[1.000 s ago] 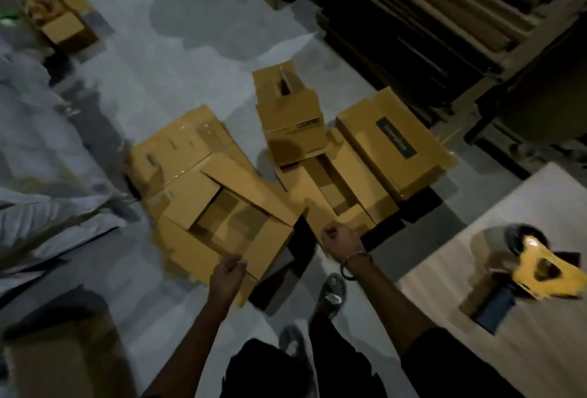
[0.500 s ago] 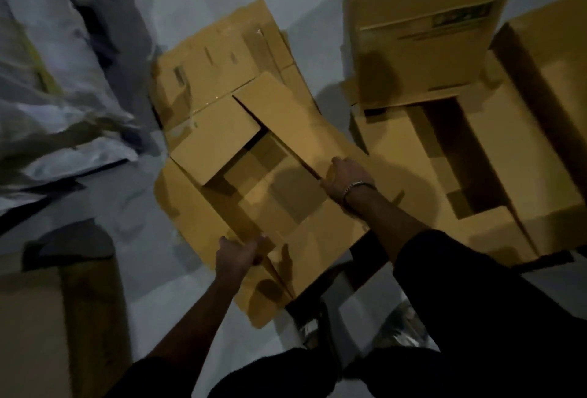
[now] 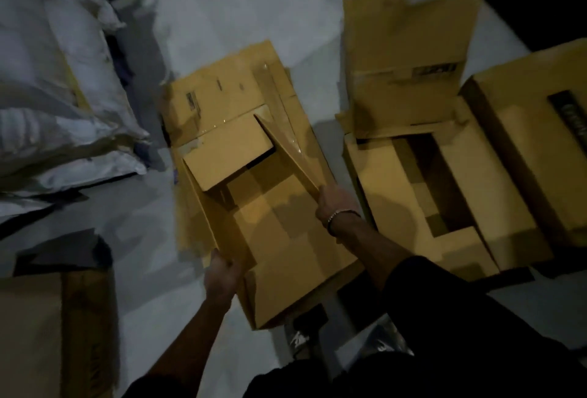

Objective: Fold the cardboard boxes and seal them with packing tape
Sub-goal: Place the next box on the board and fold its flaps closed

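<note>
**boxguy:** So what were the hands actually doing there?

**tapehead:** Both were clamped on the same open box sitting on the floor. Left hand had its fingers curled round the near-left edge, right hand pinched the long flap on the right side, which stood tilted up. The far short flap was already folded in over the opening.

**boxguy:** Which step, you reckon?

**tapehead:** Looked like mid-fold to me, flaps not all closed, nothing sealed on that end yet. It was dark and a bit blurry though, so I couldn't tell if the bottom was taped.

**boxguy:** And around it?

**tapehead:** Flattened cardboard lay just behind it, another open box was just to the right, and pale sacks were piled on the left. No tape in view, so I'd guess the next move needed the flaps brought flat together and held before any sealing.
</note>
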`<act>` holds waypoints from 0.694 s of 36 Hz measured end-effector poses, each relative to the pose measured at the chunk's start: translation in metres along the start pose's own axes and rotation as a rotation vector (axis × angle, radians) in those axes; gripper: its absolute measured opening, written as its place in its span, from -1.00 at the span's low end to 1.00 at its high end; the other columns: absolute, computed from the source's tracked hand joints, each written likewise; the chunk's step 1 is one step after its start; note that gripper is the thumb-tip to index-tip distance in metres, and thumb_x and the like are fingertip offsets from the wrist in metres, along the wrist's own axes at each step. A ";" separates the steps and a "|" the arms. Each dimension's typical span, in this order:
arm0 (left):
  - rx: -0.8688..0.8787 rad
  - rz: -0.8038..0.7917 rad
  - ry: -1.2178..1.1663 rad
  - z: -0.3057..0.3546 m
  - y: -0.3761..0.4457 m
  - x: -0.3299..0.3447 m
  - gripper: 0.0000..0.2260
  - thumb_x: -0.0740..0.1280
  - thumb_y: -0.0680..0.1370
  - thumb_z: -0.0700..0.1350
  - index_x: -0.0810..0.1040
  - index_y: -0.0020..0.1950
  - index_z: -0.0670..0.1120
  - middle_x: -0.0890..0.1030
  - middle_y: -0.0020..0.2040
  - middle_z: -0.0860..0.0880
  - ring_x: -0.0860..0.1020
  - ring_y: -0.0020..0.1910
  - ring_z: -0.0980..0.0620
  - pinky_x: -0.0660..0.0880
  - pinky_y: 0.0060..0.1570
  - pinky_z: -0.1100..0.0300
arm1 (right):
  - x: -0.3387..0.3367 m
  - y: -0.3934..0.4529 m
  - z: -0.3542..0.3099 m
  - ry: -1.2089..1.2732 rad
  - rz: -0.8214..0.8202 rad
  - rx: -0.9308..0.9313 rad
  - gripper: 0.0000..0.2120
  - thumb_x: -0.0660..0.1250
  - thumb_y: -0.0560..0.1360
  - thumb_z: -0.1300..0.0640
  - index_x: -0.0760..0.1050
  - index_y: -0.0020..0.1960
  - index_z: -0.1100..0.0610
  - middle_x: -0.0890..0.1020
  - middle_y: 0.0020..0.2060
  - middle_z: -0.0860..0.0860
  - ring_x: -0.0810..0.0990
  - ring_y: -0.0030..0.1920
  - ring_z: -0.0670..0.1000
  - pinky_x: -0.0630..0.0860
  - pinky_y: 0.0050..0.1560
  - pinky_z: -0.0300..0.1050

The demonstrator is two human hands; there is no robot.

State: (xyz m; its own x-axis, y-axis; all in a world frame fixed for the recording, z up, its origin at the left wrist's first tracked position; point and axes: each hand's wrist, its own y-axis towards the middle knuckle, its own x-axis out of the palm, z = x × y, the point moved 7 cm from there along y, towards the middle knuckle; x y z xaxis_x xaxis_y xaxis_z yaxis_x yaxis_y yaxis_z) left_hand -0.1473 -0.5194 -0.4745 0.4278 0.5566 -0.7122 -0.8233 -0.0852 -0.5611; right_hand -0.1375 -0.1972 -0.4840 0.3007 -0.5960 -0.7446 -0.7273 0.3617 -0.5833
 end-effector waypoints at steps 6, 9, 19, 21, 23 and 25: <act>0.081 0.034 0.057 0.078 -0.102 -0.104 -0.75 0.34 0.69 -0.07 0.51 0.25 -0.23 0.57 -0.10 -0.12 0.56 -0.15 -0.12 0.51 -0.19 0.05 | -0.119 -0.117 -0.021 0.066 0.051 0.049 -0.83 0.29 0.62 0.17 0.54 0.19 0.13 0.65 0.06 0.12 0.66 0.06 0.19 0.55 -0.10 -0.01; 0.135 0.072 0.053 0.119 -0.148 -0.159 -0.71 0.30 0.70 -0.12 0.45 0.36 -0.25 0.60 -0.04 -0.17 0.57 -0.13 -0.16 0.51 -0.15 -0.02 | -0.190 -0.179 -0.034 0.091 0.106 0.049 -0.81 0.27 0.61 0.18 0.57 0.18 0.13 0.66 0.04 0.13 0.66 0.03 0.21 0.54 -0.13 0.00; 0.457 0.076 -0.045 0.268 -0.271 -0.283 -0.55 0.28 0.71 -0.08 0.37 0.59 -0.19 0.63 0.29 -0.26 0.62 0.20 -0.28 0.51 0.01 -0.01 | -0.388 -0.372 -0.028 0.180 0.433 0.091 -0.79 0.29 0.61 -0.03 0.61 0.11 0.06 0.69 -0.06 0.11 0.67 0.00 0.22 0.48 -0.17 -0.03; 0.538 0.048 -0.038 0.289 -0.281 -0.287 -0.47 0.27 0.67 0.10 0.37 0.60 -0.09 0.64 0.30 -0.20 0.63 0.23 -0.25 0.59 0.12 -0.08 | -0.413 -0.416 -0.015 0.203 0.530 0.133 -0.83 0.34 0.56 -0.02 0.62 0.05 0.05 0.69 -0.11 0.10 0.67 -0.04 0.21 0.51 -0.19 -0.05; 0.645 0.018 -0.051 0.312 -0.302 -0.286 -0.37 0.19 0.59 0.23 0.37 0.60 -0.03 0.67 0.27 -0.17 0.65 0.20 -0.23 0.62 0.08 -0.13 | -0.428 -0.463 0.003 0.229 0.616 0.174 -0.81 0.36 0.53 -0.04 0.63 0.03 0.04 0.71 -0.14 0.09 0.67 -0.07 0.21 0.54 -0.21 -0.04; 0.778 -0.009 -0.038 0.336 -0.343 -0.284 -0.41 0.17 0.58 0.20 0.43 0.56 -0.01 0.70 0.19 -0.13 0.68 0.12 -0.20 0.58 -0.02 -0.03 | -0.436 -0.518 0.023 0.251 0.685 0.233 -0.79 0.36 0.51 -0.08 0.62 0.02 0.03 0.71 -0.19 0.06 0.68 -0.12 0.20 0.59 -0.24 -0.02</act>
State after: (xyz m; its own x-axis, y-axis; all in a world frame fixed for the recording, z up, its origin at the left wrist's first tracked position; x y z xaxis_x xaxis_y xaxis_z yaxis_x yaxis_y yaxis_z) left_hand -0.1114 -0.3712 0.0623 0.4340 0.5841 -0.6859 -0.8510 0.5158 -0.0992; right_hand 0.1222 -0.1082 0.1349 -0.3400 -0.3186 -0.8848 -0.5431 0.8346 -0.0918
